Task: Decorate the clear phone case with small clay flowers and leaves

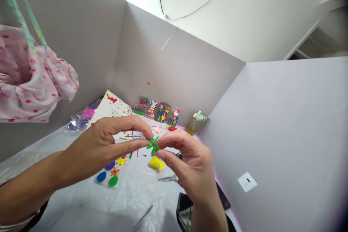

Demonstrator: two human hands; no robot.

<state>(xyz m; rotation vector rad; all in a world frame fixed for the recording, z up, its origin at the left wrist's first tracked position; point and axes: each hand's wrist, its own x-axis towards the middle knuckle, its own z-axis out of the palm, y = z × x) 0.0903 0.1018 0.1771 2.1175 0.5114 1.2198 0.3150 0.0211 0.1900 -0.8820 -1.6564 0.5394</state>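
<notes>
A small green clay flower (153,146) with a red centre is held up over the table between both hands. My left hand (111,137) pinches its left petal between thumb and index finger. My right hand (187,154) has its thumb and fingertips closed on the flower's right side. Beneath the hands lie a lump of yellow clay (157,163) and scissors (168,179). Below my left hand is a clear case with blue, purple and green clay discs (113,181) and an orange clay flower (114,171).
Decorated cards (162,111) lean against the back partition, beside a jar (192,125). A drawn sheet (104,110) and plastic bags (81,120) are at back left. A metal tool (143,218) and dark pouch (185,212) lie in front. A pink cloth bag (35,79) hangs upper left.
</notes>
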